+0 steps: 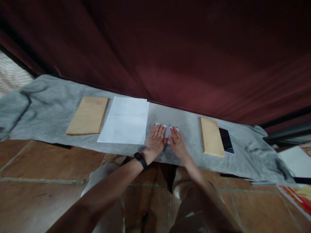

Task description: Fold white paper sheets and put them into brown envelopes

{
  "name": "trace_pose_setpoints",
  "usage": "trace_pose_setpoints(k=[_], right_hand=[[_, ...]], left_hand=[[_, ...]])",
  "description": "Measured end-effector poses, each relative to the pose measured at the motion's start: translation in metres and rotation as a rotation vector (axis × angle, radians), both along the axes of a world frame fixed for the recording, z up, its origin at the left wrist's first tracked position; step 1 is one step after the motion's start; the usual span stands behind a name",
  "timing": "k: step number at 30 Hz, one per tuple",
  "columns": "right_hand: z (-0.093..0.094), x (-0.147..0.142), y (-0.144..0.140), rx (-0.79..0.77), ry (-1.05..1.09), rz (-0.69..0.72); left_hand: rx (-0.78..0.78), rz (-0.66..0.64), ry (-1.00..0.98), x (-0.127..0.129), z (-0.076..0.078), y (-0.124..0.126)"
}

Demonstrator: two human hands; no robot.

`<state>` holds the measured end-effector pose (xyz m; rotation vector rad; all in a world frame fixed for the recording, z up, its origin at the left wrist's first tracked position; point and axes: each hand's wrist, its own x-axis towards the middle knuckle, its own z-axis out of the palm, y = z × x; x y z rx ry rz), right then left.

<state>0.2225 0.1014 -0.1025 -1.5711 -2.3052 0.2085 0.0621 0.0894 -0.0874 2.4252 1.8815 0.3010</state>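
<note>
A small folded white sheet of paper point(168, 132) lies on the grey cloth in front of me, partly covered by my hands. My left hand point(156, 139), with a black band on its wrist, rests flat on the sheet's left part, fingers stretched out. On the right part my right hand point(177, 142) presses down with its fingers extended. The two thumbs come close together near the sheet's lower edge. Left of my hands lies a stack of large white paper sheets point(125, 119).
A stack of brown envelopes point(87, 115) lies far left. On the right are another stack of brown envelopes point(212, 137) and a dark-screened phone point(226, 140) touching or near it. The grey cloth point(189, 124) covers a narrow table; a dark red curtain point(170, 58) hangs behind.
</note>
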Motion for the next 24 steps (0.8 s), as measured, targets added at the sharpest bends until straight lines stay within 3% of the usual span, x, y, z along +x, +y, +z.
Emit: trace_pose_setpoints(k=[3, 6, 24], right_hand=[[-0.003, -0.022, -0.007, -0.026, -0.004, 0.101], [-0.004, -0.031, -0.013, -0.029, -0.051, 0.079], [-0.004, -0.018, -0.014, -0.015, -0.209, -0.073]], left_hand=[[-0.031, -0.005, 0.038, 0.0, 0.001, -0.001], [-0.047, 0.002, 0.046, 0.0, 0.002, -0.002], [-0.016, 0.006, -0.056, -0.012, -0.012, -0.004]])
